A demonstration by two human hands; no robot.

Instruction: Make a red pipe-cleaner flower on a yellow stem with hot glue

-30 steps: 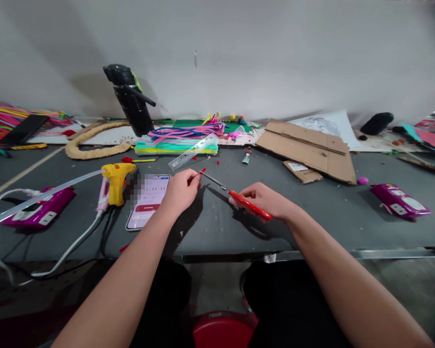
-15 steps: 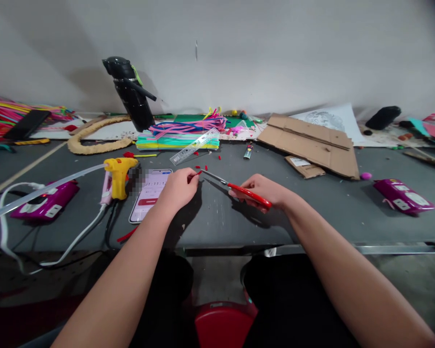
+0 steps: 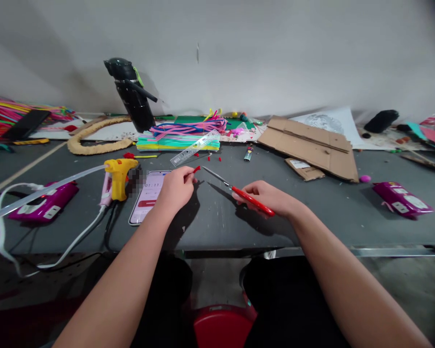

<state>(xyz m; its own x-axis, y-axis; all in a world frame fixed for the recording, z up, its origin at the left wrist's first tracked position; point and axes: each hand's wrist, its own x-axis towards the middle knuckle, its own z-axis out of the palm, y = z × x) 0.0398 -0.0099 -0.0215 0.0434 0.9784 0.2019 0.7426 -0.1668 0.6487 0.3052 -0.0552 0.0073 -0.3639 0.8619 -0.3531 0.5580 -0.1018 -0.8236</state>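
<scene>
My left hand (image 3: 177, 187) is closed in a pinch on a red pipe cleaner (image 3: 197, 169), whose short end pokes out past the fingertips. Scissors (image 3: 252, 199) with red handles are gripped in my right hand (image 3: 264, 195), their blades pointing left toward that end, with a small gap between. The blades look nearly together. Beyond the hands lie a few short red bits (image 3: 209, 158) on the grey table (image 3: 217, 222). Under and left of my left wrist is a phone (image 3: 145, 200) with a lit screen.
A yellow glue gun (image 3: 119, 176) with cables stands left of the phone. Behind are pipe cleaner bundles (image 3: 177, 140), a clear ruler (image 3: 194, 149), a lighter (image 3: 248, 153) and a black bottle (image 3: 134, 96). Cardboard (image 3: 308, 145) and a purple power strip (image 3: 402, 198) are on the right.
The scissors and right hand have drawn back slightly to the right, away from the pipe cleaner. The red strip seen beside my left forearm no longer shows there.
</scene>
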